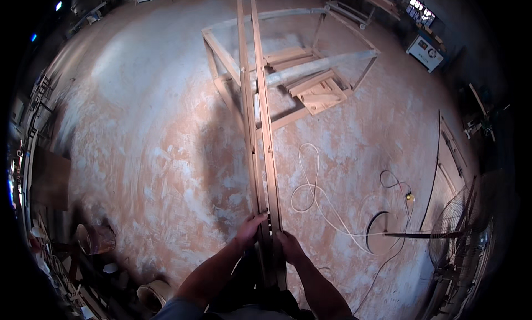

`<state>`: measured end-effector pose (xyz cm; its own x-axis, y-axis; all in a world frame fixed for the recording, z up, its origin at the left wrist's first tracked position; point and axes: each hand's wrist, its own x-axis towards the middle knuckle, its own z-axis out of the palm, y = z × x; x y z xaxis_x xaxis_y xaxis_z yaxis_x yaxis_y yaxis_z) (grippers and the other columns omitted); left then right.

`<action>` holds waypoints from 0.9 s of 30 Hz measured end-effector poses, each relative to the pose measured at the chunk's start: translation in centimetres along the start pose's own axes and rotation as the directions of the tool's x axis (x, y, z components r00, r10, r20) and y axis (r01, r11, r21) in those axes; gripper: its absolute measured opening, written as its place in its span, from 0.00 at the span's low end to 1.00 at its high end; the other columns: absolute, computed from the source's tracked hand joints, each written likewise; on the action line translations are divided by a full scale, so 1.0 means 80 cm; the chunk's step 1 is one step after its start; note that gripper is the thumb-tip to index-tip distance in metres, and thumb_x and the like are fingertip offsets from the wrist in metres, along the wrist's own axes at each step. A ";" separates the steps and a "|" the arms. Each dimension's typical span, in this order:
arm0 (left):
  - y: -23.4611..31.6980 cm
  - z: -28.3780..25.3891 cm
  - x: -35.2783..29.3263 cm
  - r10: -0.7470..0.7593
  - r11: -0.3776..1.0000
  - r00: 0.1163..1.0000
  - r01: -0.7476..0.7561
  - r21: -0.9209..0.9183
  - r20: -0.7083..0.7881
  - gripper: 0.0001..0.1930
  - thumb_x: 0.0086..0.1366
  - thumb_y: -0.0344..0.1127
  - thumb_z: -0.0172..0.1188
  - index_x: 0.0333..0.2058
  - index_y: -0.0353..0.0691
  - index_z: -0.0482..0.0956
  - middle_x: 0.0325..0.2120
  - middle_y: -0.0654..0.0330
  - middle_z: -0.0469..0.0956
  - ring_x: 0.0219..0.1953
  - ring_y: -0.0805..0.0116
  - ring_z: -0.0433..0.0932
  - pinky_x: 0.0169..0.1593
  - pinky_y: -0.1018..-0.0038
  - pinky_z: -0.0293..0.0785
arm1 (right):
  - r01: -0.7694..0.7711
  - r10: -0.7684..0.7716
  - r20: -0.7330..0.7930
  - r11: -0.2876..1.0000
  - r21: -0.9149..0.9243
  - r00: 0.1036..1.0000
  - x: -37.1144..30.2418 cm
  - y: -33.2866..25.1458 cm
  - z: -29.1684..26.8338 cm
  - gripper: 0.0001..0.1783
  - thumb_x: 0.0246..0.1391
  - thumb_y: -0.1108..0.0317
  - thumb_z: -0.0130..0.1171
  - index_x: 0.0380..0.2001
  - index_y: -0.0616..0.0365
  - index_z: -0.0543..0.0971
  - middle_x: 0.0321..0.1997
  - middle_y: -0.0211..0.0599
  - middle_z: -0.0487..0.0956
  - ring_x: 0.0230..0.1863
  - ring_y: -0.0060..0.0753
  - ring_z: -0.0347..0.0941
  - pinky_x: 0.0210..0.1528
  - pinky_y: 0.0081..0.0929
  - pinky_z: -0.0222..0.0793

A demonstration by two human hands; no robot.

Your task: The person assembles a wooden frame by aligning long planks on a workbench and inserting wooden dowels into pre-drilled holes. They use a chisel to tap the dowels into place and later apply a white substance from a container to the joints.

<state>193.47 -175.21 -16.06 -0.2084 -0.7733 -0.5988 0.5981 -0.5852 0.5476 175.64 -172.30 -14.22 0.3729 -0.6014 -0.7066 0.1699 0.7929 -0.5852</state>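
Two long, narrow wooden rails run side by side from my body away to the far edge of the view, with a thin gap between them. My left hand (pixel 252 229) is closed round the near part of the left rail (pixel 247 109), its thumb on top. Against the outer side of the right rail (pixel 265 109), my right hand (pixel 290 247) is closed, its fingers partly hidden underneath. Farther out, the rails pass over a large wooden frame stand (pixel 332 60). Small marks or notches show along both rails.
Cut boards (pixel 324 95) lie within the stand's base. A pale cable (pixel 316 193) loops over the floor at right, near a caged fan (pixel 463 237). At the lower left are a bucket (pixel 97 239) and a second one (pixel 154 295). A white machine (pixel 425 51) stands far right.
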 end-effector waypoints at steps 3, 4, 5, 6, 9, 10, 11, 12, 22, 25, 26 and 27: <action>-0.009 0.013 0.013 -0.049 0.995 0.999 0.050 -0.086 0.023 0.13 0.66 0.36 0.56 0.46 0.37 0.73 0.32 0.59 0.79 0.32 0.68 0.80 0.36 0.72 0.78 | 0.176 -0.299 -0.241 0.886 -0.429 0.923 -0.016 -0.005 0.001 0.28 0.63 0.60 0.49 0.62 0.60 0.63 0.33 0.29 0.76 0.31 0.19 0.70 0.33 0.21 0.70; -0.017 0.016 0.014 -0.073 0.993 0.995 0.079 -0.085 0.074 0.12 0.68 0.36 0.52 0.46 0.38 0.73 0.33 0.58 0.79 0.33 0.68 0.80 0.36 0.71 0.78 | 0.212 -0.335 -0.241 0.881 -0.423 0.911 -0.009 0.019 -0.018 0.30 0.63 0.64 0.51 0.66 0.55 0.58 0.32 0.26 0.74 0.30 0.14 0.67 0.32 0.17 0.67; -0.019 0.021 0.014 -0.106 0.988 0.989 0.117 -0.103 0.108 0.12 0.68 0.37 0.51 0.46 0.39 0.73 0.33 0.59 0.80 0.33 0.69 0.80 0.37 0.71 0.78 | 0.238 -0.323 -0.220 0.910 -0.338 0.921 -0.012 0.018 -0.022 0.30 0.63 0.65 0.50 0.66 0.55 0.58 0.32 0.25 0.74 0.30 0.13 0.66 0.32 0.17 0.67; -0.021 0.027 0.015 -0.138 0.981 0.980 0.156 -0.119 0.141 0.12 0.69 0.38 0.49 0.46 0.39 0.73 0.34 0.59 0.80 0.34 0.69 0.80 0.37 0.71 0.78 | 0.261 -0.312 -0.197 0.933 -0.249 0.929 -0.016 0.016 -0.026 0.30 0.63 0.66 0.50 0.66 0.55 0.58 0.32 0.24 0.74 0.29 0.13 0.66 0.31 0.16 0.67; -0.057 0.025 0.028 -0.169 0.981 0.971 0.182 -0.065 0.172 0.15 0.71 0.42 0.45 0.45 0.40 0.75 0.36 0.61 0.80 0.34 0.69 0.80 0.39 0.70 0.78 | 0.187 -0.229 -0.195 0.959 -0.215 0.954 -0.027 0.011 -0.047 0.29 0.63 0.67 0.50 0.67 0.54 0.58 0.33 0.24 0.75 0.30 0.11 0.65 0.32 0.14 0.66; -0.073 0.018 0.035 -0.138 0.990 0.977 0.139 0.007 0.164 0.15 0.71 0.42 0.45 0.44 0.39 0.75 0.36 0.60 0.80 0.34 0.68 0.80 0.39 0.70 0.78 | 0.220 -0.266 -0.188 0.947 -0.234 0.946 -0.029 0.017 -0.055 0.29 0.64 0.67 0.50 0.66 0.55 0.58 0.33 0.25 0.76 0.31 0.12 0.66 0.33 0.15 0.68; -0.069 0.038 0.031 -0.122 0.991 0.978 0.111 0.075 0.167 0.15 0.71 0.42 0.45 0.44 0.39 0.76 0.36 0.60 0.80 0.34 0.67 0.80 0.39 0.70 0.78 | 0.244 -0.297 -0.198 0.936 -0.254 0.934 -0.036 0.018 -0.066 0.29 0.64 0.67 0.49 0.66 0.56 0.59 0.34 0.26 0.76 0.31 0.14 0.67 0.35 0.15 0.69; -0.062 0.054 0.023 -0.083 0.992 0.974 0.060 0.114 0.211 0.16 0.71 0.43 0.45 0.44 0.38 0.76 0.38 0.58 0.80 0.37 0.66 0.80 0.42 0.69 0.77 | 0.265 -0.329 -0.188 0.916 -0.301 0.926 -0.037 0.014 -0.080 0.29 0.63 0.66 0.50 0.66 0.57 0.59 0.35 0.30 0.77 0.34 0.19 0.70 0.38 0.19 0.70; -0.001 0.042 0.047 -0.309 0.948 0.929 0.317 -0.009 0.205 0.29 0.70 0.58 0.40 0.56 0.40 0.66 0.44 0.51 0.78 0.44 0.58 0.78 0.46 0.63 0.76 | -0.147 -0.493 -0.418 0.497 -0.855 0.763 -0.088 -0.027 -0.002 0.62 0.32 0.49 0.75 0.63 0.69 0.52 0.56 0.57 0.65 0.57 0.58 0.62 0.60 0.45 0.59; 0.066 -0.023 0.140 -0.122 0.947 0.905 0.230 -0.226 0.409 0.31 0.69 0.62 0.40 0.57 0.42 0.64 0.40 0.55 0.77 0.41 0.61 0.77 0.45 0.66 0.74 | -0.205 -0.545 -0.436 0.432 -0.878 0.716 -0.092 -0.025 0.022 0.61 0.30 0.50 0.75 0.62 0.69 0.54 0.56 0.56 0.66 0.57 0.56 0.61 0.61 0.45 0.57; 0.102 0.008 0.157 -0.160 0.973 0.965 0.189 -0.131 0.207 0.31 0.67 0.63 0.42 0.56 0.43 0.64 0.39 0.57 0.76 0.40 0.62 0.76 0.45 0.66 0.73 | -0.249 -0.540 -0.492 0.461 -0.852 0.683 -0.090 -0.020 0.024 0.60 0.29 0.51 0.76 0.62 0.68 0.55 0.56 0.55 0.65 0.57 0.56 0.61 0.62 0.47 0.55; 0.148 0.043 0.163 -0.157 0.987 0.988 0.156 -0.022 -0.011 0.32 0.66 0.65 0.44 0.55 0.44 0.64 0.38 0.58 0.76 0.40 0.63 0.76 0.46 0.66 0.72 | -0.296 -0.533 -0.530 0.463 -0.835 0.660 -0.088 -0.021 0.031 0.60 0.29 0.51 0.76 0.62 0.68 0.55 0.56 0.55 0.65 0.57 0.56 0.61 0.62 0.47 0.55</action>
<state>195.12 -193.08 -15.39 -0.2914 -0.6695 -0.6833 0.5748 -0.6935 0.4344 174.95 -169.17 -7.28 -0.3273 -0.8713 -0.3656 -0.7937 0.4634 -0.3941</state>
